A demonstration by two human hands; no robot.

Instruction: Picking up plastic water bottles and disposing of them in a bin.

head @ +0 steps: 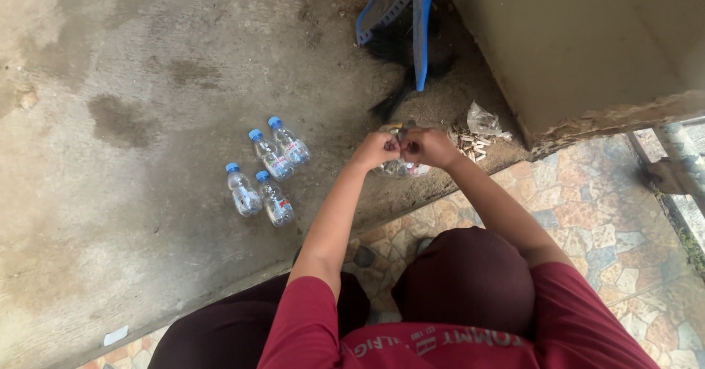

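Nearest the camera are the person's dark red shirt [440, 339] and the knees in dark trousers [470, 277], bent up from a squat on a patterned stone-tile floor [602, 222]. Both bare arms reach forward and meet over the step edge where the tiles give way to a lower, stained concrete floor [110, 156].

The left hand [376, 149] and the right hand [428, 147] are both clenched, knuckle to knuckle, pinching something small between the fingertips. What they grip is hidden by the fingers; it seems to belong to the clear plastic bag [400, 168] just under them, which lies on the concrete at the step edge and holds mixed scraps I cannot make out.

To the left of the hands, well apart from them, four small clear water bottles [266, 171] with blue caps lie on the concrete in two close pairs, caps pointing away from the person.

Just right of the hands is a small heap of broken light-coloured bits [471, 147] and a crumpled piece of clear plastic [485, 121], against the foot of a beige wall [587, 46]. Above the hands, a blue plastic dustpan [396, 5] leans by the wall with a dark brush [400, 64] beneath it.
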